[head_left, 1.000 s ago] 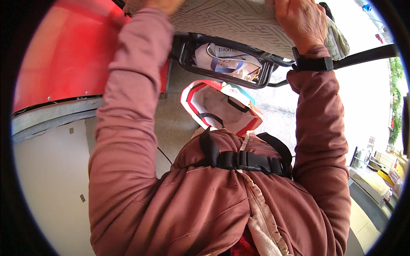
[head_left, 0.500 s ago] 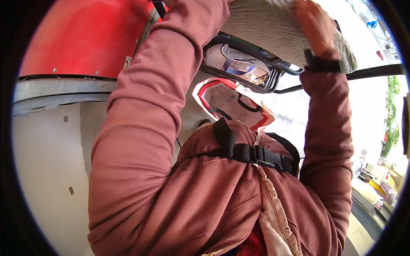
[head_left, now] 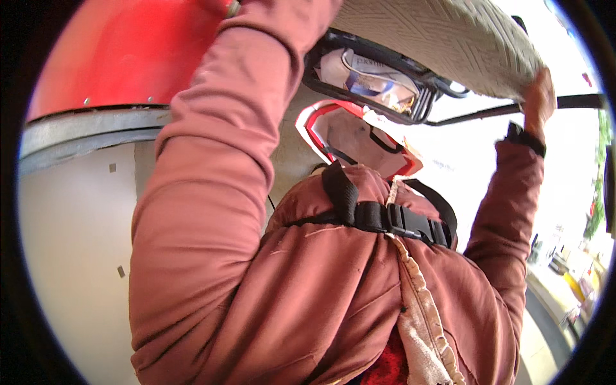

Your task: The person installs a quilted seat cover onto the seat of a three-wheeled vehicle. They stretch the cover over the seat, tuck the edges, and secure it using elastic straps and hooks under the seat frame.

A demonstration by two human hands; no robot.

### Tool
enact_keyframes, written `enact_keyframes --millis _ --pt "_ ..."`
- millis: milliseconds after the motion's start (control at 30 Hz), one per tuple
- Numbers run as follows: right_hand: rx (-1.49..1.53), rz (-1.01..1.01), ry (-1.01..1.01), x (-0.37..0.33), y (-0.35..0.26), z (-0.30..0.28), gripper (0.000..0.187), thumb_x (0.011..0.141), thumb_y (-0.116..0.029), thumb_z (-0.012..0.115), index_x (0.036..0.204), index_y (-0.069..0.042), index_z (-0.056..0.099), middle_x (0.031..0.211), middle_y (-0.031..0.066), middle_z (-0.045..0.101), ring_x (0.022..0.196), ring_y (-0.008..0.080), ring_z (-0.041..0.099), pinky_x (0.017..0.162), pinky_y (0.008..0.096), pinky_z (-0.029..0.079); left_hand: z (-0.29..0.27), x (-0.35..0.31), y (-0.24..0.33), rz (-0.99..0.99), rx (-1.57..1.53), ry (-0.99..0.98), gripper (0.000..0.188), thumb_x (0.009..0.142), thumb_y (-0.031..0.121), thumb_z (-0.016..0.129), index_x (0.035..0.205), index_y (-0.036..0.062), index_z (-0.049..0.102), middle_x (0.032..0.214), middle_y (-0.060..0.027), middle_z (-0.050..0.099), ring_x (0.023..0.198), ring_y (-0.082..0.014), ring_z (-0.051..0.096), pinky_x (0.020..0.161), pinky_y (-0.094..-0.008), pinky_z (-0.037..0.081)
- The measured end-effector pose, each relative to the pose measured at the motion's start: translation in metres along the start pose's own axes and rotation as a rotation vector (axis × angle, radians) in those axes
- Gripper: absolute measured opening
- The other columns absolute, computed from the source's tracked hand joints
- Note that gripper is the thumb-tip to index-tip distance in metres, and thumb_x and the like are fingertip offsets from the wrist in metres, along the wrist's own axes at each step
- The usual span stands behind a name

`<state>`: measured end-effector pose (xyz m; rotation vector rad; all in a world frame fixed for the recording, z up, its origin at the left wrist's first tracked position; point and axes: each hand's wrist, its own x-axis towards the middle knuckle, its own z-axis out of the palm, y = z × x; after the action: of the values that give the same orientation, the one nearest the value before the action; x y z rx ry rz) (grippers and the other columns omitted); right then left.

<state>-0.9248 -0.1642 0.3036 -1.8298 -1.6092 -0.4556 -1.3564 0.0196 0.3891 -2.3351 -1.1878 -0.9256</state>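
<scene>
A grey-beige textured fabric cover [head_left: 443,38], padded-looking, spans the top of the view above a black-framed basket. My right hand [head_left: 542,96] is at its right end, with the fingers closed round the edge. A dark band circles that wrist at the sleeve's end. My left arm reaches up past the top edge beside the cover; the left hand itself is out of the picture. Beneath the cover, the black basket [head_left: 366,101] contains a white and blue plastic package [head_left: 359,72].
An open red and white bag [head_left: 350,135] with black handles is below the basket. A red panel [head_left: 128,58] above a grey metal rail [head_left: 96,135] stands at the left. A black bar [head_left: 581,101] extends right. Bright glare washes out the right side.
My right hand has moved from the cover's top to its right end, outward and lower. The cover has shifted and its pattern shows more plainly. My left hand has gone out of view.
</scene>
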Motion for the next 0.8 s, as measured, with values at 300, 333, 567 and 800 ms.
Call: enact_keyframes --millis 300,333,567,800 --pt "0.489 -0.190 0.092 0.069 -0.113 -0.040 0.026 0.100 -0.008 0.053 0.124 -0.005 0.062 0.116 0.0103 0.067 0.102 0.0179 0.065 0.083 0.0307 0.054 0.001 0.003 0.007 0.054 0.011 0.202 0.034 0.094 0.038 0.056 0.077 0.0120 0.069 0.088 -0.0114 0.072 0.083 -0.0305 0.066 0.086 -0.0501 0.047" --pt "0.312 -0.287 0.003 0.079 -0.147 -0.032 0.015 0.100 -0.013 0.051 0.109 -0.006 0.062 0.109 0.0126 0.067 0.098 0.0238 0.066 0.079 0.0334 0.053 -0.001 0.003 0.003 -0.037 0.077 -0.080 0.036 0.097 0.048 0.048 0.102 0.0224 0.072 0.106 0.0001 0.071 0.110 -0.0212 0.062 0.105 -0.0586 0.030" --pt "-0.170 -0.149 -0.163 0.078 -0.210 -0.008 0.037 0.101 -0.038 0.045 0.104 -0.009 0.067 0.103 0.0160 0.070 0.099 0.0340 0.065 0.089 0.0481 0.046 -0.020 0.030 0.057 -0.171 0.127 -0.336 0.036 0.096 0.041 0.046 0.103 0.0203 0.074 0.110 -0.0057 0.071 0.107 -0.0292 0.065 0.104 -0.0715 0.029" --pt "-0.159 -0.201 -0.114 0.079 -0.207 -0.009 0.036 0.100 -0.035 0.046 0.113 -0.008 0.066 0.108 0.0124 0.070 0.103 0.0314 0.064 0.092 0.0467 0.045 -0.002 0.017 0.113 0.032 -0.035 -0.098 0.052 0.095 0.056 0.046 0.111 0.0134 0.072 0.107 -0.0112 0.072 0.109 -0.0282 0.064 0.106 -0.0567 0.030"
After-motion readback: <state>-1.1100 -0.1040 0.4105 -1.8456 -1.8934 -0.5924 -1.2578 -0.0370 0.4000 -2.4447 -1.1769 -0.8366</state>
